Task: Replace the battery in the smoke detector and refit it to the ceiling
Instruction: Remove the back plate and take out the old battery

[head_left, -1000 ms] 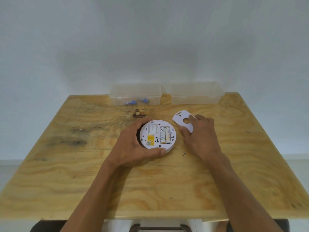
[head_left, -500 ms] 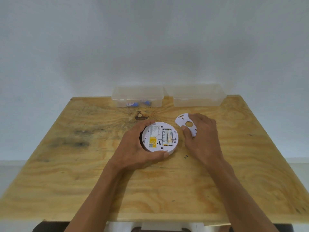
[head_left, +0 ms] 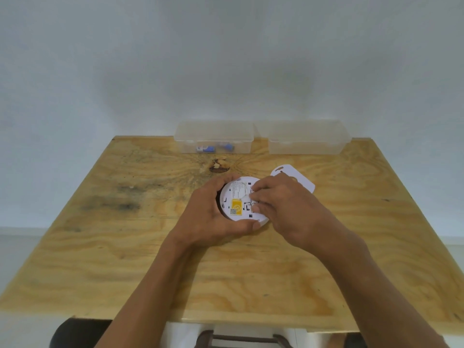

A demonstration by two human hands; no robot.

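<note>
The smoke detector (head_left: pixel 238 200) lies face down on the table (head_left: pixel 125 247), the left hand (head_left: pixel 213 217) curls around its rim, the right hand (head_left: pixel 283 209) fingers bend onto the batteries, which might slip or pop out.

Smoke detector (head_left: pixel 238 199) mid-table (head_left: pixel 100 247), gripped by left hand (head_left: pixel 213 214); right hand (head_left: pixel 283 209) over its right half. Mounting plate (head_left: pixel 298 178) just behind-right. Two bins along far edge: left bin (head_left: pixel 213 136), right bin (head_left: pixel 306 139).
</note>
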